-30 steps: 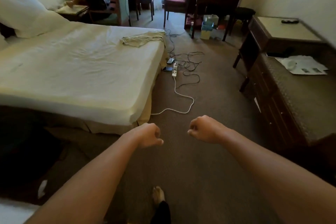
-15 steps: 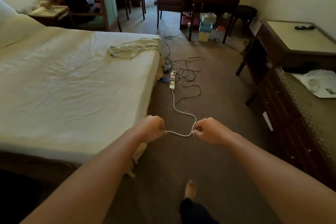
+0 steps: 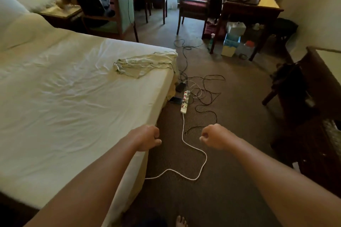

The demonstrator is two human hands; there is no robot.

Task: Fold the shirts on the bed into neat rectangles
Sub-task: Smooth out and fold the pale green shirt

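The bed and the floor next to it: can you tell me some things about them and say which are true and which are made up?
1. A crumpled pale shirt lies near the far corner of the bed. True.
2. The left hand is holding the shirt. False: its fingers are curled but hold nothing, and the shirt lies far ahead of it.
3. A white power strip lies on the carpet beside the bed. True.
4. The right hand grips the white cord. False: it is a loose fist in the air, with the cord on the floor below.
5. The shirt is already folded into a neat rectangle. False: it is bunched and wrinkled.
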